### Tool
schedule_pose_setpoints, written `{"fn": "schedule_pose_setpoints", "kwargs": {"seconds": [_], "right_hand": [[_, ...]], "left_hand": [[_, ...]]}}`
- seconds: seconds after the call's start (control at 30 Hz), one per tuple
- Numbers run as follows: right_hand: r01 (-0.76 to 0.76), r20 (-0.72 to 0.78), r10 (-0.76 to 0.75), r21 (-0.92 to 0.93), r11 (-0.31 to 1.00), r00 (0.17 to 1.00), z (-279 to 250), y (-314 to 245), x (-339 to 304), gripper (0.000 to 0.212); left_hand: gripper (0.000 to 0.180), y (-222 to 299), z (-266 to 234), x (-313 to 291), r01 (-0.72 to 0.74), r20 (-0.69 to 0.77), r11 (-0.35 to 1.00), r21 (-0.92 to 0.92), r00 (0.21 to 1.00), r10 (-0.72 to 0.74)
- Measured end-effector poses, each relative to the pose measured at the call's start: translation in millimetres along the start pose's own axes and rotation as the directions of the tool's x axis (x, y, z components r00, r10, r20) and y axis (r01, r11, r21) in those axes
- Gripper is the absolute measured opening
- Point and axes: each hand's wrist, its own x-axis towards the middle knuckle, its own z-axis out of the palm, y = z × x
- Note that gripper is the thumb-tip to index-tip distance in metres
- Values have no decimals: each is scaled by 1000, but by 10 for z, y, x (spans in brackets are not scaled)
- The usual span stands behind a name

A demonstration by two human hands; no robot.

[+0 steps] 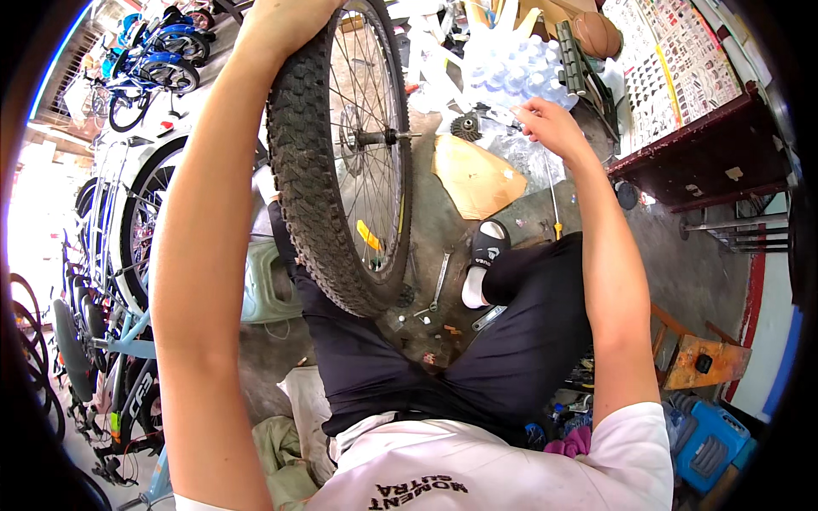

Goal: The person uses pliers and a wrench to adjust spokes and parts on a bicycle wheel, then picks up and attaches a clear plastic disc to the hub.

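A bicycle wheel [300, 162] with a knobby black tyre stands upright between my legs, its hub axle [383, 138] pointing right. My left hand [294, 24] grips the top of the tyre; its fingers are partly cut off by the upper edge. Away from the wheel, to its right, my right hand [550, 128] is raised with its fingers pinched together. What they hold, if anything, is too small to make out. Near that hand, a cassette sprocket [466, 127] lies by a piece of tan cardboard [477, 179].
A wrench [442, 277] and small parts lie on the floor between my feet. A yellow-handled screwdriver [558, 228] is by my right knee. Bicycles [158, 72] crowd the left side. At right are a dark red table [699, 153], a wooden stool [707, 368] and a blue case [714, 439].
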Motion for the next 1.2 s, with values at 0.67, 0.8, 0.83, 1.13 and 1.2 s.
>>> {"fn": "schedule_pose_setpoints", "kwargs": {"seconds": [0.67,0.8,0.83,1.13,1.2], "right_hand": [[-276,24,550,882,381,835,867,2435,-512,28],[-441,239,718,891,105,654,1732,2892,-668,54],[-439,268,692,895,79,670,1864,2860,-657,57],[-404,325,641,914,-25,695,2408,2688,-459,31],[-403,324,636,915,-21,701,2414,2745,-410,29]], "left_hand": [[68,-687,157,730,-62,122,992,-114,990,76],[59,-618,242,788,-25,139,985,-170,989,49],[56,-578,229,769,10,136,985,-170,991,14],[52,-551,201,773,103,204,959,-265,978,-49],[53,-455,202,749,105,202,960,-259,978,-52]]}}
